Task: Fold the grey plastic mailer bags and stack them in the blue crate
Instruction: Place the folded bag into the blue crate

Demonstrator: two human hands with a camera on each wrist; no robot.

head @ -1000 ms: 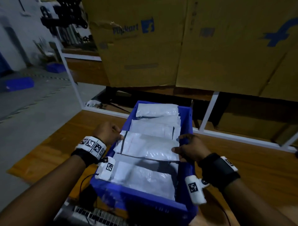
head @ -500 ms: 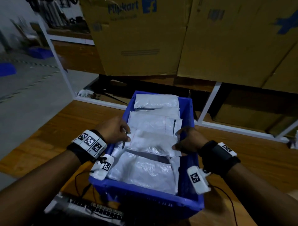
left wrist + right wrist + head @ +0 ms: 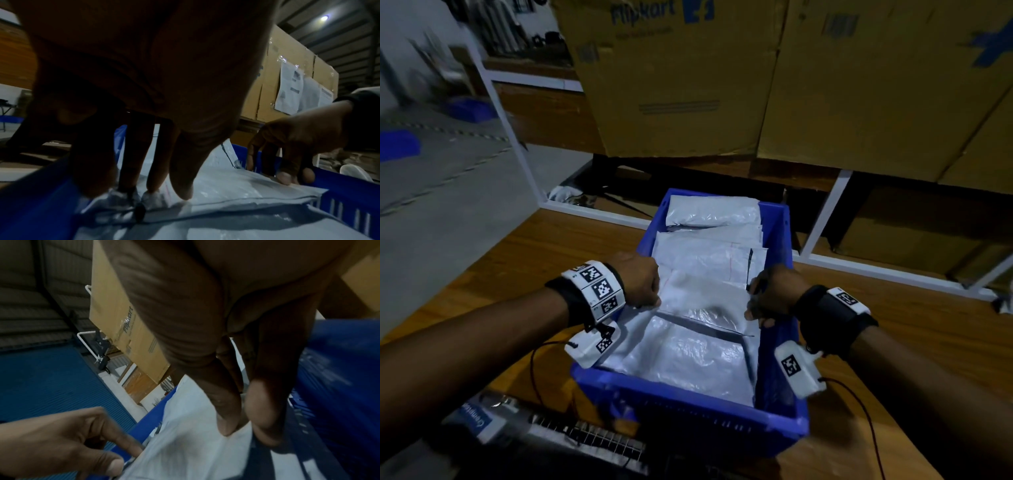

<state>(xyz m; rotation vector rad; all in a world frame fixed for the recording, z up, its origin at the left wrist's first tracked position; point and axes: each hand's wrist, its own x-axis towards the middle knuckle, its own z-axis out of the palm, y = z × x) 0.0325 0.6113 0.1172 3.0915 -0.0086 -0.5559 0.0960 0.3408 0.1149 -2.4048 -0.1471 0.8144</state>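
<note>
The folded bag [image 3: 702,298] lies inside the blue crate [image 3: 688,407], on top of the other bags [image 3: 709,253] stacked there, held at both short ends. The left hand [image 3: 637,281] is at the bag's 9 o'clock end; the left wrist view shows its fingertips [image 3: 153,185] pointed down and slightly spread, pressing the crinkled plastic, with the thumb coming down beside them. The right hand [image 3: 770,294] is at the 3 o'clock end, close against the crate wall, with thumb and a finger pinching the bag's edge [image 3: 238,433].

The likely trouble is the fold springing open once the hands let go: the plastic looks slick and puffy, so a quick release could let the top flap lift or the bag slide off the uneven pile below. The right hand's tight spot beside the wall could also drag the edge up as it withdraws. Pressing flat before letting go would probably help.

The crate sits on a brown wooden tabletop [image 3: 524,260]. At 12 o'clock stand large cardboard boxes [image 3: 674,85] on a white metal frame [image 3: 822,219]. At 10 o'clock is a grey floor [image 3: 434,212] with blue bins [image 3: 397,144], blurred. At 7 o'clock, at the table's near edge, lies some equipment with a label [image 3: 482,418], too dark to identify. The light is dim.
</note>
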